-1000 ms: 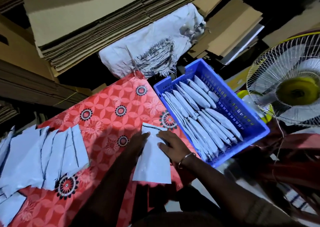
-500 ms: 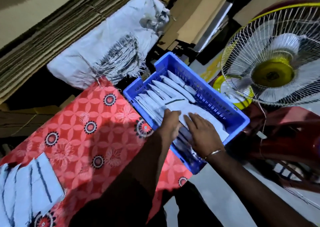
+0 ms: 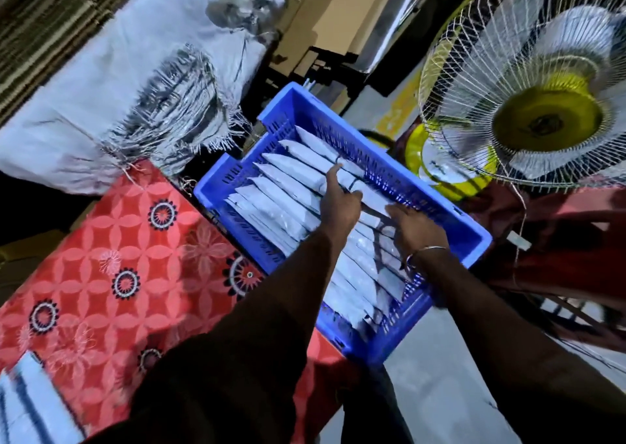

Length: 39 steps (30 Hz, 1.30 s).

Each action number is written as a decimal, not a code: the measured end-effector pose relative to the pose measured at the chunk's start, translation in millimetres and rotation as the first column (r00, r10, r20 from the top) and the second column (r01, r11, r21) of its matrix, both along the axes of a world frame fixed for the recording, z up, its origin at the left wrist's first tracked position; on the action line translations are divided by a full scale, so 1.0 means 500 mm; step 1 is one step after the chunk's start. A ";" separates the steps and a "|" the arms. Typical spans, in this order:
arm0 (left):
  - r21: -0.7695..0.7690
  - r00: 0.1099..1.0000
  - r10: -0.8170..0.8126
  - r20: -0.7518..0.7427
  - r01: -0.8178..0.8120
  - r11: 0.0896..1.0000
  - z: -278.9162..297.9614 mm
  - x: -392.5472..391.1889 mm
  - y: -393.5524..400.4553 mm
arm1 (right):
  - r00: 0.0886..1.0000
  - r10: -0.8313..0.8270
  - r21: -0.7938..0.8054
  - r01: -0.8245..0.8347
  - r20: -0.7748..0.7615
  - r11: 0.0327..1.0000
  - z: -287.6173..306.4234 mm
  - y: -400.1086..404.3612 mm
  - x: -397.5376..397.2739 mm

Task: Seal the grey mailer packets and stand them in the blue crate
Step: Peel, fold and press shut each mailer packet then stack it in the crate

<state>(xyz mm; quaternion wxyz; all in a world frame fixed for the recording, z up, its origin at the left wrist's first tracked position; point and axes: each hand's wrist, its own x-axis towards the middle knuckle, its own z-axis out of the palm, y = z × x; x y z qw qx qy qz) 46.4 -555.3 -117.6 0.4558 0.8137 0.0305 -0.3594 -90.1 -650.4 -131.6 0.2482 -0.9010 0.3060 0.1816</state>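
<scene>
The blue crate (image 3: pixel 443 206) sits to the right of the red cloth and holds several grey packets (image 3: pixel 288 186) standing on edge in rows. Both my hands are inside the crate, near its right wall. My left hand (image 3: pixel 338 203) grips one end of a grey packet (image 3: pixel 369 195), thumb raised. My right hand (image 3: pixel 415 228), with a bangle at the wrist, holds the other end of that packet, which sits low among the standing ones. More flat grey packets (image 3: pixel 30 399) lie at the lower left on the cloth, blurred.
A red floral cloth (image 3: pixel 118 257) covers the work surface. A white woven sack (image 3: pixel 118 81) and stacked cardboard (image 3: pixel 40 20) lie behind it. A fan with a wire guard (image 3: pixel 542 111) stands close beside the crate on the right. Grey floor (image 3: pixel 440 393) shows below the crate.
Both hands lifted a grey packet off the red cloth, carried it right over the crate, and have lowered it in among the standing packets. My view swung right with them.
</scene>
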 end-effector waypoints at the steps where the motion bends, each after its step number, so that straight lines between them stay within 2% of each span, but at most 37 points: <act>1: 0.040 0.996 -0.080 0.026 0.079 0.996 -0.006 0.003 0.001 | 1.000 -0.014 0.006 0.015 -0.007 1.000 -0.005 -0.001 0.004; 3: 0.102 0.987 -0.162 0.011 0.160 0.982 -0.015 0.009 -0.001 | 0.999 -0.046 0.028 0.047 -0.011 0.999 -0.016 -0.002 0.009; 5: 0.135 0.986 -0.164 -0.024 0.166 0.977 -0.023 0.015 -0.005 | 0.998 -0.063 0.048 0.064 -0.013 0.997 -0.028 -0.002 0.013; 8: 0.146 0.982 -0.180 -0.051 0.186 0.972 -0.025 0.022 -0.013 | 0.997 -0.074 0.050 0.075 -0.021 0.996 -0.040 -0.004 0.017; 12: 0.158 0.941 -0.321 -0.110 0.336 0.929 -0.019 0.041 -0.019 | 0.991 -0.096 0.099 0.105 -0.089 0.990 -0.039 -0.014 0.024; 14: 0.160 0.929 -0.337 -0.151 0.360 0.919 -0.009 0.046 -0.018 | 0.991 -0.094 0.111 0.105 -0.095 0.988 -0.030 -0.015 0.023; 16: 0.139 0.945 -0.290 -0.147 0.311 0.940 -0.008 0.048 -0.004 | 0.993 -0.101 0.108 0.107 -0.057 0.988 -0.011 -0.009 0.024; 20: 0.027 0.977 -0.211 -0.040 0.212 0.977 0.038 0.034 0.056 | 0.997 -0.066 0.028 0.065 0.038 0.997 0.053 0.021 0.037; 25: -0.131 0.996 -0.080 -0.035 0.074 0.989 0.095 0.000 0.188 | 0.958 -0.061 0.019 0.058 0.280 0.998 0.154 0.110 0.067; 28: -0.184 1.000 0.011 0.005 -0.010 0.983 0.131 -0.024 0.289 | 0.933 -0.001 0.009 -0.003 0.360 1.000 0.207 0.188 0.089; 33: -0.222 0.984 0.175 0.015 -0.167 0.961 0.182 -0.044 0.508 | 0.903 0.147 0.036 -0.176 0.403 0.984 0.292 0.360 0.113; 39: -0.152 0.938 0.302 0.169 -0.277 0.949 0.217 -0.128 0.818 | 0.850 0.337 0.056 -0.391 0.406 0.919 0.355 0.586 0.124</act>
